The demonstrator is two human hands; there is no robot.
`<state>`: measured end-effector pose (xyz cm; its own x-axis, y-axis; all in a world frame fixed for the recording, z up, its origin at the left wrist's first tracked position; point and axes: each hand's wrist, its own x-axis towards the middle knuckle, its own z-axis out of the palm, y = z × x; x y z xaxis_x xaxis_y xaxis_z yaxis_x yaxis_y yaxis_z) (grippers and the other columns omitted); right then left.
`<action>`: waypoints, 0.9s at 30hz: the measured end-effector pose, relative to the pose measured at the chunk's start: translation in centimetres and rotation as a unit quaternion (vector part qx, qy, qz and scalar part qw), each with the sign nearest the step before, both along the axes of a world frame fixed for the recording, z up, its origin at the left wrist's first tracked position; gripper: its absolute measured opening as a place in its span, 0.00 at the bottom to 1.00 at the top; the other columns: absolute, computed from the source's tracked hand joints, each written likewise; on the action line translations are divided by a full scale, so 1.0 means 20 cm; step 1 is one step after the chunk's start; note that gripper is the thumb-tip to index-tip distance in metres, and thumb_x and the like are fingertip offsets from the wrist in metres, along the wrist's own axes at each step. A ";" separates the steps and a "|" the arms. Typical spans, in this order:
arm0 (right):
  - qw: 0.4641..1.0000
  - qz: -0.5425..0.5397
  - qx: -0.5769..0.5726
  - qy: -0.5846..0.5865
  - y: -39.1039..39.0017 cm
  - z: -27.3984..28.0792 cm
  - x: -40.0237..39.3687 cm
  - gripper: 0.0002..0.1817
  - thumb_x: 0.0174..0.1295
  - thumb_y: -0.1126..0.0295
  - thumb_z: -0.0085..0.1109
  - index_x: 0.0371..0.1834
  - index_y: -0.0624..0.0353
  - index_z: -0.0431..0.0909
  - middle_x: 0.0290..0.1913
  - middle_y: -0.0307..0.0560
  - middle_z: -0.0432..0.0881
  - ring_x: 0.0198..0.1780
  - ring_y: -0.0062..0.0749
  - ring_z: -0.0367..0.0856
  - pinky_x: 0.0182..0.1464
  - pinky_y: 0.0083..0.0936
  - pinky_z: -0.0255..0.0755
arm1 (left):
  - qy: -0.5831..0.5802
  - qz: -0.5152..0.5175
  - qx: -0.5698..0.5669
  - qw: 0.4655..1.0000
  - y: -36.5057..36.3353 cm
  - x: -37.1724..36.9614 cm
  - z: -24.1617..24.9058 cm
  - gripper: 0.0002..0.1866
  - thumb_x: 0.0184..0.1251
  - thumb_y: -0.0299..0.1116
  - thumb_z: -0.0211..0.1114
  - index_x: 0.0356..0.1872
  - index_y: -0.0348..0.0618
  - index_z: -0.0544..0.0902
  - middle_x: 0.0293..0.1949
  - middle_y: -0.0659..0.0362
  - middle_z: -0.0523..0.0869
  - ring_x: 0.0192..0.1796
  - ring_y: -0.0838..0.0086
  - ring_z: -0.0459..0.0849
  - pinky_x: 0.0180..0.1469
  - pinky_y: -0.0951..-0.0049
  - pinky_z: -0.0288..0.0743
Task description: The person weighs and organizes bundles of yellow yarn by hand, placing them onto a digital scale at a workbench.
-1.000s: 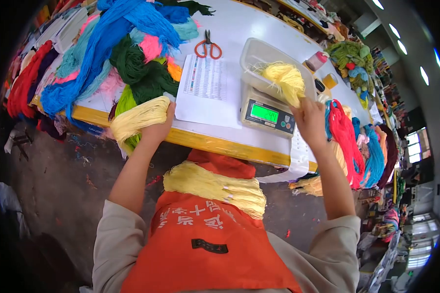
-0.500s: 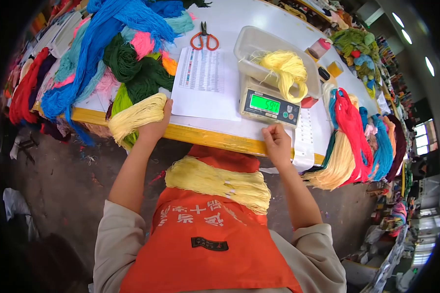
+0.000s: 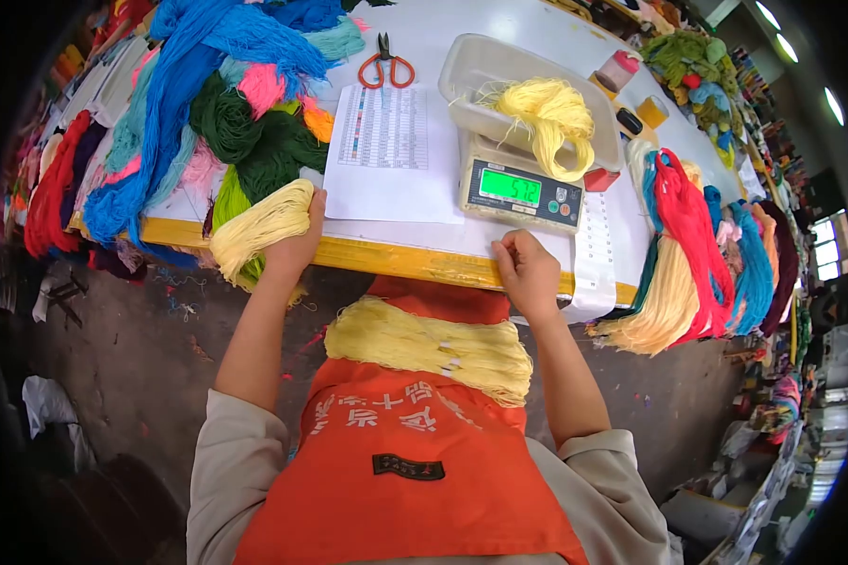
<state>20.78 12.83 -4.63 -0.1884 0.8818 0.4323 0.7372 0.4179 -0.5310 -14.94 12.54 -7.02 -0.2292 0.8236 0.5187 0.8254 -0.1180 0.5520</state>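
Note:
My left hand [image 3: 297,247] is wrapped round a pale yellow skein [image 3: 262,230] at the table's front edge. My right hand [image 3: 530,271] rests at the edge below the digital scale [image 3: 471,193], its fingers curled; whether they pinch anything is too small to tell. On the scale stands a translucent plastic tub [image 3: 471,75] with a bright yellow skein [image 3: 548,121] hanging over its rim. The green display [image 3: 510,186] appears to read 572. Another pale yellow skein [image 3: 424,347] lies across my lap on the red apron [image 3: 396,513].
Red-handled scissors [image 3: 386,68] and a printed sheet [image 3: 382,165] lie on the table. Blue yarn [image 3: 160,141] and dark green yarn [image 3: 273,155] are heaped at left. Red yarn [image 3: 685,240] hangs over the right edge, near a paper strip [image 3: 595,250].
The scale's reading has changed. My right hand has shifted slightly left and up, its fingers still curled. The whole view has shifted a little; my left hand keeps hold of the skein.

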 end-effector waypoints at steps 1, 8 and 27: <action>1.000 0.003 0.012 -0.004 0.00 0.00 0.00 0.09 0.62 0.67 0.66 0.31 0.55 0.75 0.28 0.46 0.81 0.25 0.45 0.79 0.27 0.34 0.71 | 0.001 0.000 0.000 1.000 0.00 0.00 0.00 0.13 0.71 0.42 0.61 0.35 0.42 0.85 0.32 0.52 0.86 0.35 0.54 0.83 0.41 0.56 0.75; 1.000 0.004 0.017 -0.014 -0.01 0.01 -0.01 0.09 0.62 0.67 0.66 0.31 0.55 0.74 0.28 0.46 0.81 0.24 0.43 0.79 0.26 0.34 0.70 | 0.015 -0.007 0.010 1.000 -0.01 0.00 0.02 0.13 0.71 0.40 0.62 0.35 0.41 0.86 0.31 0.52 0.86 0.35 0.54 0.83 0.40 0.57 0.75; 0.999 0.002 0.029 -0.028 -0.01 0.02 -0.02 0.09 0.62 0.67 0.66 0.30 0.56 0.74 0.28 0.46 0.80 0.25 0.44 0.78 0.26 0.34 0.70 | -0.005 0.003 -0.006 1.000 -0.01 0.00 0.00 0.14 0.71 0.42 0.63 0.35 0.42 0.86 0.31 0.54 0.87 0.35 0.57 0.84 0.41 0.58 0.76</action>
